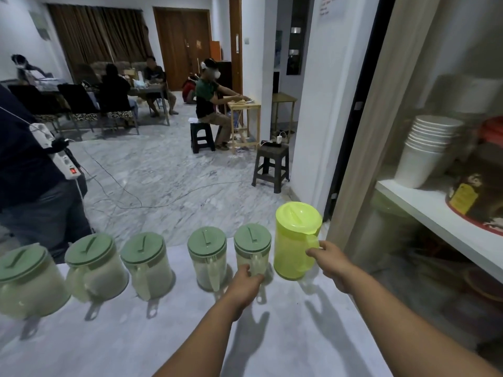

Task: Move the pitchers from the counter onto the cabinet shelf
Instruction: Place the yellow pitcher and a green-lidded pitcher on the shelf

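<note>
Forearms reach forward from the lower edge of the view over the pale desk. The right hand is stretched toward the desk's right end, its grip wrapped around the handle of a yellow-green pitcher; whether that pitcher's base rests on the surface cannot be told. The left hand sits lower and nearer the middle, its grip curled on the handle of the clear pitcher with a green lid just beside the yellow-green one. 4 more green-lidded pitchers stand in a row to the left, along the desk's far edge. Right of the desk, the open cabinet's white shelf carries a stack of white cups and a round tin, with bare room along its front edge.
</note>
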